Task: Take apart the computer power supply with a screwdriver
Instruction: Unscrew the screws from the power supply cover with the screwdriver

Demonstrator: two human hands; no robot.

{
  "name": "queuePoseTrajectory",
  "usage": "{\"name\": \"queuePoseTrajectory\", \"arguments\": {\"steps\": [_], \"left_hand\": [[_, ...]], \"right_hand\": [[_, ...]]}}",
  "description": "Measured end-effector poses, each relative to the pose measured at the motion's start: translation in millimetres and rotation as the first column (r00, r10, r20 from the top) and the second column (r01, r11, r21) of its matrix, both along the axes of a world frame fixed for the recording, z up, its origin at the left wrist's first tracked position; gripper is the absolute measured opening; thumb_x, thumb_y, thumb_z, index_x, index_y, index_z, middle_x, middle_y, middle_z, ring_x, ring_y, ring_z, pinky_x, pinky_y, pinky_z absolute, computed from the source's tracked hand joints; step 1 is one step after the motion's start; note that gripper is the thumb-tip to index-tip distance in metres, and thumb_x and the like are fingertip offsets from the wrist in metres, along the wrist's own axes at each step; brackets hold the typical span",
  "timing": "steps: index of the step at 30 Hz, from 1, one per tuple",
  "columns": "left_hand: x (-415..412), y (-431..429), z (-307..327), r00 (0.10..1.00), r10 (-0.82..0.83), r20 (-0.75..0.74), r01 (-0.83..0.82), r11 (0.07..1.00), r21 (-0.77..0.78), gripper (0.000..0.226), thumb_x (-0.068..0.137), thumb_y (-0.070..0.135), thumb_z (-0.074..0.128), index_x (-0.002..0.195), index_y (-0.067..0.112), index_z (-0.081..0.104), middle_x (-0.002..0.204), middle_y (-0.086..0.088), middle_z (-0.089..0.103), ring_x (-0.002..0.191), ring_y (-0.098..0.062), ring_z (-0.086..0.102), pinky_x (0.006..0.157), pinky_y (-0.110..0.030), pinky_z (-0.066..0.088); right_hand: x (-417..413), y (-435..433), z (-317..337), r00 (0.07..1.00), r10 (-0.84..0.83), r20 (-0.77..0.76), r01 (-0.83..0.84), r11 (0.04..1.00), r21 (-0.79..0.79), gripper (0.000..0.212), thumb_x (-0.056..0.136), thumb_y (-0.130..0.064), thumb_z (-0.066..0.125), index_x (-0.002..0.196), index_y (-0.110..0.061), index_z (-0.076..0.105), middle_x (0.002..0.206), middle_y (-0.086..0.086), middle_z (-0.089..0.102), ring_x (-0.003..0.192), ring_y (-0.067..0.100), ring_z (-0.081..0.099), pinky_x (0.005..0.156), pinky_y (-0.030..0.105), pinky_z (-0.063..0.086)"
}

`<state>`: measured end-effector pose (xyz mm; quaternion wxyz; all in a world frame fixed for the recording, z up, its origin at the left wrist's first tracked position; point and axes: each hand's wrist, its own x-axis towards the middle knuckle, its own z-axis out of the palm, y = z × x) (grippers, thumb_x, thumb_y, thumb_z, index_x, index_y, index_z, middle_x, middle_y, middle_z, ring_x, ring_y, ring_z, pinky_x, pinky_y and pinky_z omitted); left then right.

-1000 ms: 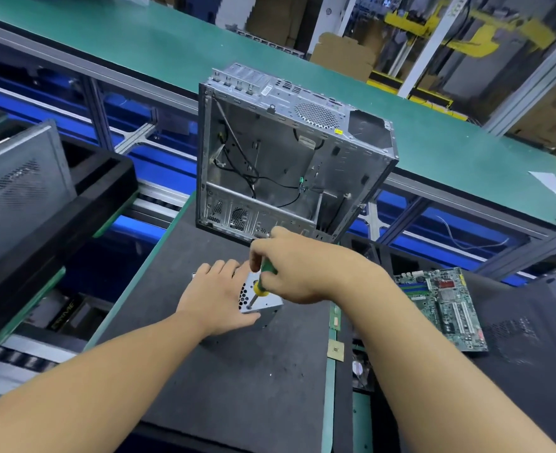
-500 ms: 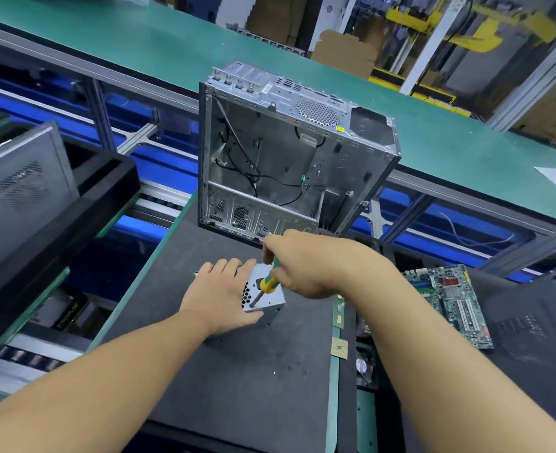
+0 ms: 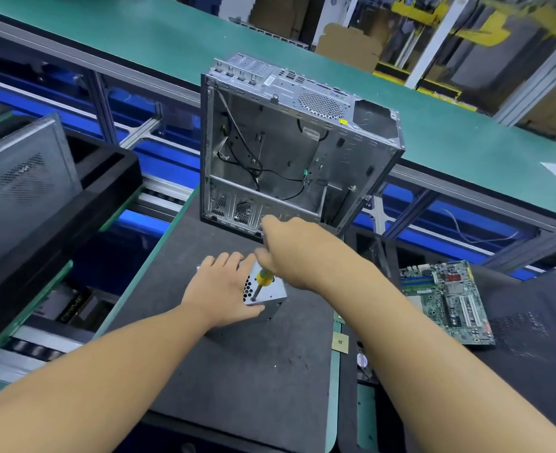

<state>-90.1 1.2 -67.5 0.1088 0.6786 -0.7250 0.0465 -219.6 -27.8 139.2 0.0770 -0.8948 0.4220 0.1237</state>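
The power supply (image 3: 275,289), a small silver box with a perforated top, sits on the dark mat of the desk (image 3: 237,371) at the centre of the frame, just in front of the gutted computer case (image 3: 286,152) that stands upright behind it.

The left grip (image 3: 219,289), a bare hand, lies flat over the left part of the box with fingers straight and the thumb along its near edge. It presses down and holds nothing. That weight is probably there to stop the light casing from sliding or turning under the tool.

The right grip (image 3: 289,246) is closed around the handle of the screwdriver (image 3: 264,277), whose yellow-and-green collar shows just below the fingers. The shaft slants down toward the viewer, and its tip meets the top plate near the front corner. A screw seems to sit there, though the spot is too small to be sure. Reaching over from the far side leaves that corner in sight.

The lid looks seated, so the job appears to be at the unscrewing stage.

A bare motherboard (image 3: 449,299) lies at the right of the frame, well apart from the work.
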Motion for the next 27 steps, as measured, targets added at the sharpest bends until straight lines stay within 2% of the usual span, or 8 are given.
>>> {"name": "queuePoseTrajectory", "arguments": {"steps": [5, 8, 11, 14, 17, 20, 23, 27], "left_hand": [[-1, 2, 1, 0.999, -0.032, 0.014, 0.033, 0.995, -0.092, 0.065, 0.064, 0.075, 0.051, 0.087, 0.015, 0.058, 0.08, -0.003, 0.051, 0.072, -0.026, 0.049, 0.063, -0.039, 0.038], [-1, 1, 1, 1.0, -0.008, 0.015, 0.007, 1.0, 0.011, 0.076, 0.068, 0.078, 0.044, 0.109, 0.016, 0.058, 0.097, -0.003, 0.056, 0.086, -0.026, 0.051, 0.073, -0.041, 0.039], [0, 1, 0, 1.0, 0.027, 0.015, -0.028, 0.995, 0.101, 0.087, 0.069, 0.081, 0.036, 0.128, 0.02, 0.048, 0.113, 0.0, 0.053, 0.101, -0.024, 0.049, 0.084, -0.039, 0.038], [1, 0, 2, 0.999, 0.035, 0.004, -0.035, 0.995, 0.09, 0.09, 0.068, 0.081, 0.038, 0.132, 0.018, 0.046, 0.111, 0.0, 0.053, 0.098, -0.025, 0.05, 0.082, -0.039, 0.037], [1, 1, 1, 1.0, 0.011, -0.001, -0.011, 1.0, 0.018, 0.081, 0.067, 0.078, 0.047, 0.117, 0.015, 0.055, 0.099, -0.002, 0.055, 0.087, -0.026, 0.052, 0.075, -0.04, 0.039], [2, 1, 1, 1.0, -0.01, -0.002, 0.01, 0.998, -0.06, 0.073, 0.063, 0.076, 0.055, 0.102, 0.015, 0.057, 0.09, -0.003, 0.056, 0.079, -0.027, 0.053, 0.068, -0.041, 0.042], [0, 1, 2, 1.0, -0.016, -0.022, 0.015, 0.998, -0.055, 0.064, 0.061, 0.075, 0.058, 0.09, 0.018, 0.055, 0.084, -0.002, 0.054, 0.076, -0.027, 0.053, 0.067, -0.04, 0.043], [1, -1, 0, 1.0, 0.028, 0.006, -0.029, 0.993, 0.11, 0.082, 0.068, 0.081, 0.037, 0.124, 0.023, 0.051, 0.113, 0.001, 0.052, 0.103, -0.024, 0.049, 0.086, -0.04, 0.038]], "right_hand": [[-3, -5, 15, 0.979, 0.206, 0.007, -0.203, 0.959, 0.197, 0.007, 0.095, -0.023, 0.054, 0.099, -0.028, 0.053, 0.101, -0.004, 0.043, 0.083, 0.016, 0.05, 0.072, 0.037, 0.043], [-3, -5, 13, 0.99, 0.132, -0.043, -0.121, 0.972, 0.202, 0.01, 0.099, -0.031, 0.05, 0.108, -0.026, 0.049, 0.104, -0.002, 0.045, 0.078, 0.018, 0.052, 0.065, 0.035, 0.038], [0, -3, 13, 0.992, -0.052, -0.118, 0.066, 0.991, 0.113, 0.043, 0.098, -0.057, 0.04, 0.105, -0.015, 0.038, 0.088, 0.004, 0.051, 0.077, 0.026, 0.053, 0.064, 0.038, 0.042], [2, -4, 9, 0.984, -0.027, -0.176, 0.025, 1.0, -0.016, 0.029, 0.103, -0.046, 0.038, 0.086, -0.022, 0.039, 0.085, 0.004, 0.048, 0.08, 0.029, 0.051, 0.068, 0.038, 0.044], [3, -6, 11, 0.991, 0.083, -0.102, -0.077, 0.995, 0.061, 0.025, 0.1, -0.04, 0.045, 0.098, -0.016, 0.042, 0.084, 0.005, 0.048, 0.077, 0.027, 0.052, 0.06, 0.036, 0.039], [1, -9, 20, 0.977, 0.209, -0.048, -0.197, 0.963, 0.187, 0.015, 0.093, -0.027, 0.059, 0.104, -0.026, 0.05, 0.101, -0.001, 0.045, 0.087, 0.021, 0.053, 0.069, 0.036, 0.042], [1, -6, 18, 0.983, 0.174, -0.05, -0.155, 0.953, 0.261, 0.014, 0.094, -0.024, 0.055, 0.105, -0.029, 0.048, 0.104, -0.003, 0.04, 0.077, 0.018, 0.053, 0.06, 0.034, 0.037], [4, -1, 18, 0.99, -0.018, -0.141, 0.039, 0.988, 0.151, 0.016, 0.1, -0.051, 0.043, 0.089, -0.041, 0.035, 0.084, 0.004, 0.045, 0.084, 0.03, 0.054, 0.07, 0.041, 0.045]]}}
